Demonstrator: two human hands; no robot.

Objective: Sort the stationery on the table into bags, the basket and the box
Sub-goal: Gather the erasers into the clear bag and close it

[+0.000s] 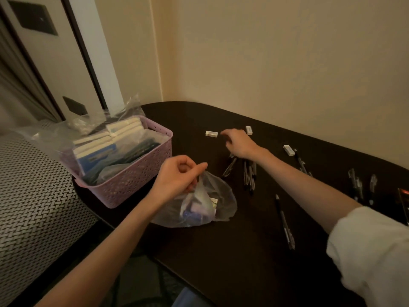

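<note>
- Head view, looking down over a dark table (221,251), both arms out in front.
- Left hand (177,178) hovers near the front of the table, fingers curled, thumb and forefinger pinching the gathered top of a clear plastic bag (212,202).
- That bag hangs straight below the left fingers and rests on the table, with small packaged items showing dimly through the film.
- Just left of those fingers sits the pink basket (137,176), packed with white and blue boxes and more plastic bags.
- Right hand (238,144) reaches out low over the table, fingers bent downward and loosely spread; whether they have hold of anything, I cannot tell from this angle.
- One white eraser (211,133) lies just left of the right fingertips, close but apart.
- A second eraser (249,130) sits just beyond the right knuckles, and a third eraser (288,150) lies further right, beside the forearm.
- Under and behind the right palm, a cluster of black pens (249,173) lies scattered.
- One long pen (285,222) lies alone beneath the right forearm, more pens (356,185) far right.
</note>
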